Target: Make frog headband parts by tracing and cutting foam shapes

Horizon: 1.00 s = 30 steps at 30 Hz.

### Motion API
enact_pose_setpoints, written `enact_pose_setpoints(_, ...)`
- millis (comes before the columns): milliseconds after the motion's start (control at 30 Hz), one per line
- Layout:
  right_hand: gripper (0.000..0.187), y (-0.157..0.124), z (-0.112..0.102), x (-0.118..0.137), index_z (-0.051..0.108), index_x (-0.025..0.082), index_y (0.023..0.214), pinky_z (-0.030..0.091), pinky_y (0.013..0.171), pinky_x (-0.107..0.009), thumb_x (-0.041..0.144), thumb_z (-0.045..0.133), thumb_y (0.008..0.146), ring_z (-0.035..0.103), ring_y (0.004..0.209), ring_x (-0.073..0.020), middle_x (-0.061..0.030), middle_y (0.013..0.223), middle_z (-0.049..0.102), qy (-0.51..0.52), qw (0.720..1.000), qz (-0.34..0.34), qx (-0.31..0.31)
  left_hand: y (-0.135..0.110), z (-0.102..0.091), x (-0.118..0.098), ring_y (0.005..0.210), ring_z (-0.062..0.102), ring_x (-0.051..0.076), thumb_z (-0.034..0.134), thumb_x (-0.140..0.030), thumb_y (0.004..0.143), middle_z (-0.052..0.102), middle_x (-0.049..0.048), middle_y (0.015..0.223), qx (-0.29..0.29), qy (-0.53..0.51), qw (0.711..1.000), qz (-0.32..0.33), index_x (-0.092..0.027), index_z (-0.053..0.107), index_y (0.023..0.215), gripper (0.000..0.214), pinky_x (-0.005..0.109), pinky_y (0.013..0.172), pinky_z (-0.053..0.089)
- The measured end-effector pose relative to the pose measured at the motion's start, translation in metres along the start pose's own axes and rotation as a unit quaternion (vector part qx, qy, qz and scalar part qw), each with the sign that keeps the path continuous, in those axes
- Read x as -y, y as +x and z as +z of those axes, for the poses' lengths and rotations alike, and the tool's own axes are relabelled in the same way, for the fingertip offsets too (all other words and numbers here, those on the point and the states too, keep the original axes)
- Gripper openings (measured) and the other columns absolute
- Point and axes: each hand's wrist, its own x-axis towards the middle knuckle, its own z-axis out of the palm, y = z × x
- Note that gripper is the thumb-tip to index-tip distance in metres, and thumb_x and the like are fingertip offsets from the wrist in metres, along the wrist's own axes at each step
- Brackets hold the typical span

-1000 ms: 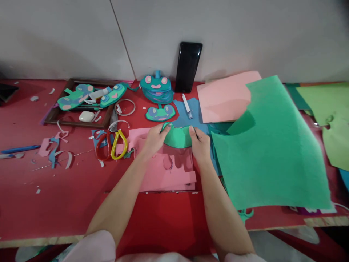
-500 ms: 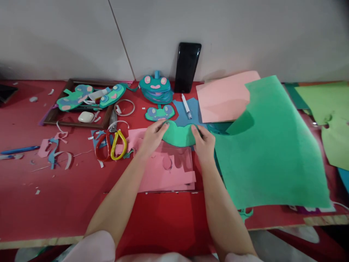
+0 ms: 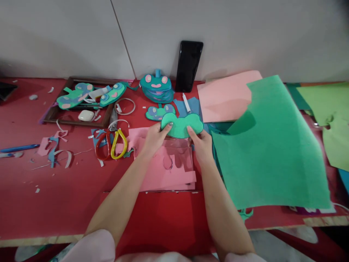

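Between my hands is a green frog-shaped cutout (image 3: 181,125) with two rounded bumps on top and a darker edge. My left hand (image 3: 158,137) pinches its left end, thumb on the front face. At the lower right, my right hand (image 3: 201,142) grips it the same way, fingers behind. Below it lie pink sheets (image 3: 163,178) with shapes cut out. Just behind it rests a finished-looking frog face (image 3: 156,112), partly covered, and a stack of frog faces (image 3: 156,87) with pink eyes and mouth.
Scissors (image 3: 111,145) with red and yellow handles lie left, near paper scraps (image 3: 53,149) and a blue pen (image 3: 20,148). A brown frame (image 3: 73,123) holds more frog pieces. A phone (image 3: 189,67) leans on the wall. A large green sheet (image 3: 272,156) covers the right side.
The green cutout has been raised and tilted so its bumpy front face now shows fully. Both hands have shifted slightly with it, still holding its ends.
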Motion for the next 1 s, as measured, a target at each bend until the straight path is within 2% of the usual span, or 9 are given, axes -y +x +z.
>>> enact_pose_setpoints(100, 0.042, 0.0, -0.001, 0.0, 0.05, 0.019, 0.055, 0.035, 0.044, -0.024, 0.052, 0.065, 0.075, 0.043, 0.04, -0.0081, 0.0058, 0.042, 0.045, -0.044, 0.998, -0.03, -0.027, -0.002, 0.001, -0.003, 0.081, 0.066, 0.019, 0.066, -0.051, 0.075, 0.072, 0.0049, 0.088, 0.032, -0.031, 0.999, -0.01, -0.017, 0.068, 0.087, 0.037, 0.029, 0.07, 0.052)
enact_pose_setpoints(200, 0.043, -0.001, -0.002, 0.002, 0.052, 0.018, 0.053, 0.036, 0.045, -0.024, 0.052, 0.062, 0.078, 0.045, 0.038, -0.0086, 0.0049, 0.04, 0.048, -0.084, 0.995, -0.046, -0.037, -0.004, 0.002, -0.003, 0.081, 0.068, 0.021, 0.074, -0.047, 0.067, 0.074, 0.0058, 0.088, 0.065, -0.01, 0.997, -0.028, -0.016, 0.07, 0.086, 0.036, 0.029, 0.071, 0.053)
enact_pose_setpoints(367, 0.044, -0.004, -0.002, 0.006, 0.054, 0.018, 0.054, 0.038, 0.048, -0.025, 0.052, 0.057, 0.082, 0.047, 0.038, -0.01, 0.004, 0.038, 0.05, -0.144, 0.987, -0.061, -0.027, -0.004, 0.002, 0.0, 0.074, 0.071, 0.023, 0.074, -0.045, 0.067, 0.075, 0.0094, 0.078, 0.073, -0.01, 0.996, -0.053, -0.014, 0.071, 0.077, 0.033, 0.034, 0.071, 0.056)
enact_pose_setpoints(500, 0.04, -0.004, 0.002, 0.004, 0.055, 0.019, 0.06, 0.04, 0.051, -0.026, 0.051, 0.056, 0.084, 0.05, 0.039, -0.011, 0.0048, 0.039, 0.051, -0.139, 0.988, -0.063, -0.03, -0.004, 0.003, 0.0, 0.07, 0.071, 0.023, 0.073, -0.045, 0.069, 0.074, 0.01, 0.073, 0.063, 0.008, 0.997, -0.047, -0.014, 0.071, 0.07, 0.03, 0.034, 0.071, 0.056)
enact_pose_setpoints(633, 0.035, -0.002, 0.003, -0.002, 0.059, 0.019, 0.068, 0.041, 0.05, -0.026, 0.051, 0.06, 0.079, 0.051, 0.043, -0.0114, 0.0038, 0.048, 0.055, -0.085, 0.994, -0.053, -0.033, -0.004, 0.005, 0.0, 0.067, 0.071, 0.022, 0.072, -0.045, 0.071, 0.074, 0.0097, 0.071, 0.067, -0.006, 0.997, -0.049, -0.015, 0.071, 0.069, 0.03, 0.034, 0.069, 0.057)
enact_pose_setpoints(767, 0.03, 0.001, 0.003, -0.007, 0.065, 0.017, 0.078, 0.045, 0.058, -0.026, 0.046, 0.069, 0.071, 0.057, 0.059, -0.013, -0.001, 0.067, 0.066, -0.093, 0.993, -0.073, 0.026, -0.003, 0.005, 0.004, 0.069, 0.071, 0.021, 0.071, -0.044, 0.071, 0.075, 0.0106, 0.075, 0.051, -0.035, 0.997, -0.041, -0.014, 0.072, 0.075, 0.03, 0.032, 0.066, 0.057)
enact_pose_setpoints(833, 0.03, 0.002, 0.003, -0.007, 0.067, 0.016, 0.076, 0.045, 0.061, -0.027, 0.046, 0.068, 0.073, 0.057, 0.062, -0.0136, -0.0024, 0.07, 0.068, -0.116, 0.989, -0.079, 0.039, -0.003, 0.004, 0.005, 0.072, 0.071, 0.022, 0.071, -0.043, 0.071, 0.075, 0.0108, 0.079, 0.049, -0.032, 0.998, -0.032, -0.013, 0.072, 0.08, 0.031, 0.032, 0.067, 0.057)
enact_pose_setpoints(1000, 0.029, -0.001, 0.004, -0.003, 0.066, 0.016, 0.071, 0.045, 0.063, -0.027, 0.045, 0.066, 0.075, 0.059, 0.065, -0.0148, -0.0038, 0.073, 0.07, -0.146, 0.985, -0.087, 0.019, -0.002, 0.003, 0.004, 0.074, 0.071, 0.022, 0.072, -0.043, 0.071, 0.074, 0.0104, 0.079, 0.046, 0.018, 0.999, -0.013, -0.013, 0.071, 0.081, 0.032, 0.033, 0.071, 0.056)
